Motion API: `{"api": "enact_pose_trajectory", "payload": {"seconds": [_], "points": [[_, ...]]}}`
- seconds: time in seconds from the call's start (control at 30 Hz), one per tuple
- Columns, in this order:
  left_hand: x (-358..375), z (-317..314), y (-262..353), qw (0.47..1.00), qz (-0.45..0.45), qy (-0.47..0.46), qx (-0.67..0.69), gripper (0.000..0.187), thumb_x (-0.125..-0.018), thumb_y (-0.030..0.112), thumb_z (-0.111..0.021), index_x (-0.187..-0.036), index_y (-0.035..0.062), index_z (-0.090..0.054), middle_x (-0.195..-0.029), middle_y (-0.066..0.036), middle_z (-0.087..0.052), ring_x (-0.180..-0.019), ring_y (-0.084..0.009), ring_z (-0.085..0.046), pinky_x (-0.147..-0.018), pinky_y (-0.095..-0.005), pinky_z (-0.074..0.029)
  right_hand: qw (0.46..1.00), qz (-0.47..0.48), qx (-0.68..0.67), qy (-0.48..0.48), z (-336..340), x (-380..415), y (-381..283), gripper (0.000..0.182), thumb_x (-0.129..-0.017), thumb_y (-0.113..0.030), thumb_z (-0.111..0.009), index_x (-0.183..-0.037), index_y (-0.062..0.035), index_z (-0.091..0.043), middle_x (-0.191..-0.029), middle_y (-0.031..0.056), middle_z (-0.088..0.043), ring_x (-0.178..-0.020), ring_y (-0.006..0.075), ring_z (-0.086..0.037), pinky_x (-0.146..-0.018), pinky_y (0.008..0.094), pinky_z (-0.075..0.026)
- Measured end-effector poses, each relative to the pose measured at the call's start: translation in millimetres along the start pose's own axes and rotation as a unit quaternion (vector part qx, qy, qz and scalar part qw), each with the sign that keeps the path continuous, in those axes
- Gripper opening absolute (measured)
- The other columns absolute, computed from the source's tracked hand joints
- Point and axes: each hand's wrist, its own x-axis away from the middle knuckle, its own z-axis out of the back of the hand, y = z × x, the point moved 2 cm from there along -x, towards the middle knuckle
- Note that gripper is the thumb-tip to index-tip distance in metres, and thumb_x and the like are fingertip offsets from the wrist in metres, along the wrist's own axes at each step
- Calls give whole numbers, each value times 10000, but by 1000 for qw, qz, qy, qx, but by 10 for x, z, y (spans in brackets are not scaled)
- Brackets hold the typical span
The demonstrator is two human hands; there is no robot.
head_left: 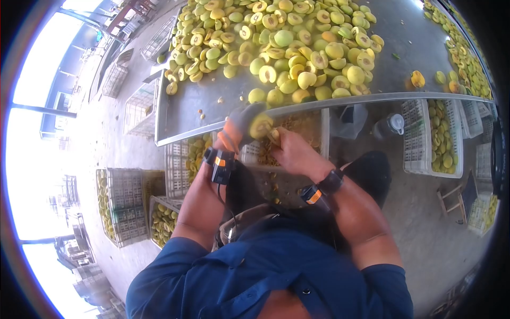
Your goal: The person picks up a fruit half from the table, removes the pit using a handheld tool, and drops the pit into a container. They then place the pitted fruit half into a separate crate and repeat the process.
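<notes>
The gloved left hand [245, 121] grips a yellow-green stone fruit [261, 126] just past the near edge of the metal table [212, 101], above a crate of brown scraps [303, 130]. Beside it, the bare right hand [295, 151] pinches a small, blurred brownish piece [274, 136] against the fruit. Halved fruits [287, 50] lie heaped on the table beyond.

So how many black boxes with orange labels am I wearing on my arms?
2. One black box is on the left wrist, near the orange cuff; the other black box is on the right wrist, beside the dark wristband. Your sleeves could hide more.
</notes>
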Motion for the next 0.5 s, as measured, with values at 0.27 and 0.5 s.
{"api": "enact_pose_trajectory", "payload": {"seconds": [0.27,0.5], "points": [[-118,-207,141,924,342,17,170,425,-985,399,-733,-1103,-4,-798,-938,-115,-790,-883,-198,-726,-791,-346,-565,998,53,31,-10,-208,-57,161,237,-923,-106,-627,-1106,44,-635,-982,319,-701,-972,513,-678,-849,524,-544],[75,-542,273,906,226,281,224,244,-1031,180,-661,-1129,-17,-766,-1023,-129,-769,-916,-194,-708,-810,-338,-559,998,-1,27,51,-201,-38,140,257,-951,-136,-601,-1115,61,-619,-954,360,-698,-950,545,-683,-843,611,-527]]}}
